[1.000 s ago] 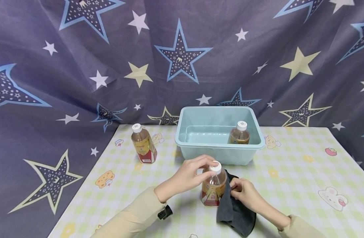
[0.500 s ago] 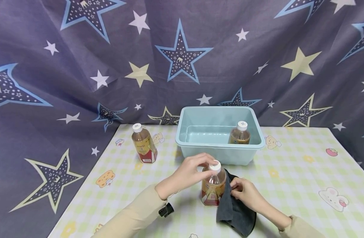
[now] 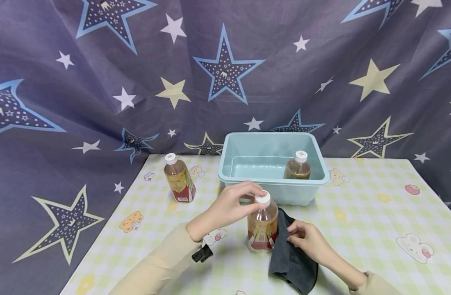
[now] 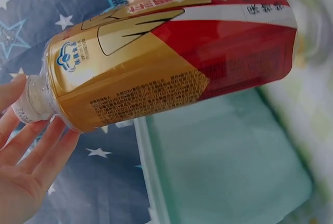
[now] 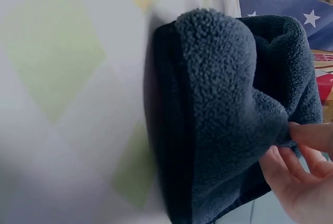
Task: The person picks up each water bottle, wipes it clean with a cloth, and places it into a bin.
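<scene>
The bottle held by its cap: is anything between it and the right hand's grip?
Yes, the dark cloth pinched in the right hand's grip stands between that grip and the bottle.

The table [image 3: 376,213] stands before the curtain [image 3: 269,90]. The basin [image 3: 292,193] sits at the rear of the table, near the curtain. One bottle, the boxed unit [image 3: 298,169], stands inside the basin at its right end. A second, the outlying bottle [image 3: 179,184], stands on the table to the left of the basin, apart from it. A third, the front bottle [image 3: 262,229], is before the basin, between the left hand [image 3: 225,209], at its cap, and the cloth [image 3: 293,258], just to its right. The right hand [image 3: 310,241] is at the cloth's right side, pinching it. Contact between the front bottle's base and the table cannot be determined.
</scene>
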Available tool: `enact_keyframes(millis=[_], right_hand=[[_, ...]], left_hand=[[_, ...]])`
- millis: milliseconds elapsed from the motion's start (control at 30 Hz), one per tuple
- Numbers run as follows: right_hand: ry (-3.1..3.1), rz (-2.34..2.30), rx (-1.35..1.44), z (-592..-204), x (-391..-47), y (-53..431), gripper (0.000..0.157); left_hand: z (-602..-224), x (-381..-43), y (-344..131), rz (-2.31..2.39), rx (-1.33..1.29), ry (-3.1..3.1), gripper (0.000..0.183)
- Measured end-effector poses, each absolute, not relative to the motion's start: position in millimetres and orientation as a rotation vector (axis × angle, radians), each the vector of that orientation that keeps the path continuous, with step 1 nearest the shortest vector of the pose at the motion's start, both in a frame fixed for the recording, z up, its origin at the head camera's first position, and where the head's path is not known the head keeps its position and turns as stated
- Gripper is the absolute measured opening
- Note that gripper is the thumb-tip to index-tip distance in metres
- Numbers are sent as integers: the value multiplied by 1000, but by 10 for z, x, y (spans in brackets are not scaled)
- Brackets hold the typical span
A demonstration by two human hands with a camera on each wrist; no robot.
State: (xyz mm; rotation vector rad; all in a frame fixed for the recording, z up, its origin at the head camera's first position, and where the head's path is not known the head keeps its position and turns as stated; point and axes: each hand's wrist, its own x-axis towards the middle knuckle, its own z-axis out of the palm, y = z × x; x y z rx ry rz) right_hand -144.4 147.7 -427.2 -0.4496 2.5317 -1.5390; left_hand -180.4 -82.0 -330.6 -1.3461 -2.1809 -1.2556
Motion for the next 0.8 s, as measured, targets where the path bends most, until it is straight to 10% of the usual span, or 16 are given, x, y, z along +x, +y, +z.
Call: enact_keyframes(millis=[800], right_hand=[[2516,-1592,-406,-4267,-1367,1528,10]], left_hand=[[-2301,-2135,-789,-1331,-1307,-2252,20]])
